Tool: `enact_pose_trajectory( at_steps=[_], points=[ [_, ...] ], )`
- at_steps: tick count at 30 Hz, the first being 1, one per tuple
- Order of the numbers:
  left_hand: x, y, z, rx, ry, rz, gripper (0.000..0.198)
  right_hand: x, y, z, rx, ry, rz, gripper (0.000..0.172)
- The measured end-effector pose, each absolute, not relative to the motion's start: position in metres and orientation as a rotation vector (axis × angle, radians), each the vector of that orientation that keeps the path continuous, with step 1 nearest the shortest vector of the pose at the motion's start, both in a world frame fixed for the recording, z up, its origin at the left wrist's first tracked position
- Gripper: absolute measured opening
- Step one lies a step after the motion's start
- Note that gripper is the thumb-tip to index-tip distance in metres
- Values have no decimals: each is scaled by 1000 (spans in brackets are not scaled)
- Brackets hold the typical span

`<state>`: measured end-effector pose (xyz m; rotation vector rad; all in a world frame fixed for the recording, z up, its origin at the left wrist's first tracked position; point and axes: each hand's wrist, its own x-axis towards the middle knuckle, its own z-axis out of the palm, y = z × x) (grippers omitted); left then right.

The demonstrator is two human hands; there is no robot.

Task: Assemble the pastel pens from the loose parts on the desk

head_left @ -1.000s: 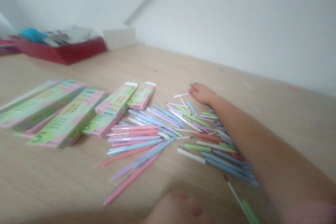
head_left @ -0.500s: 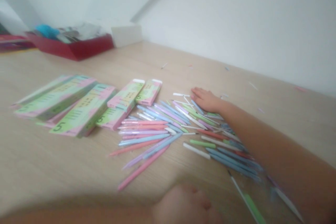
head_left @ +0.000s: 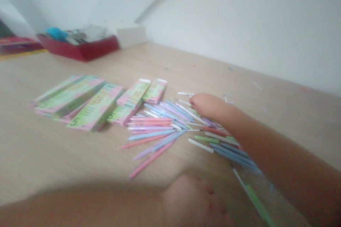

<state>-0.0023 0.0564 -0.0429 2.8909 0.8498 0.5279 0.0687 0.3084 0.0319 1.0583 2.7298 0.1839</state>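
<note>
My right hand (head_left: 209, 103) reaches in from the right over the far end of a heap of pastel pens. Its fingers curl downward beside a thin white stick (head_left: 183, 93), and what lies under them is hidden. Near the bottom edge, my left hand (head_left: 193, 198) is blurred and curled closed; I cannot see inside it. Between the hands, several pens with clear ends (head_left: 151, 128) fan out on the table. A white pen part (head_left: 201, 145), a green one (head_left: 206, 139) and blue ones (head_left: 234, 156) lie below my right forearm.
Pink and green boxes (head_left: 93, 110) marked 5 lie overlapping on the table (head_left: 80, 156) at left. Behind them stand a red tray (head_left: 87, 49) with blue and grey items and a white box (head_left: 132, 36). Small scraps lie near the wall (head_left: 239, 17).
My right hand has gone from fingers outstretched to curled down at the heap's far end. The left hand stays curled and shows slightly higher. The view has shifted a little.
</note>
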Motion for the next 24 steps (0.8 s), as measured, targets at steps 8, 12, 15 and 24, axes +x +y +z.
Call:
enact_pose_trajectory(
  at_steps=[8, 12, 15, 24],
  points=[
    [-3, 57, -13, 2746, 843, 339, 45, 71, 299, 40, 1089, 2809, 171, 17],
    [-7, 53, -4, 2724, 911, 414, 56, 94, 271, 54, 1138, 3034, 125, 12],
    [-10, 51, -3, 2712, 968, 490, 57, 123, 233, 62, 1349, 3125, 48, 14],
    [-17, 54, -11, 2698, 1014, 690, 49, 247, 68, 15, 2336, 2925, -1332, 12]
  ],
)
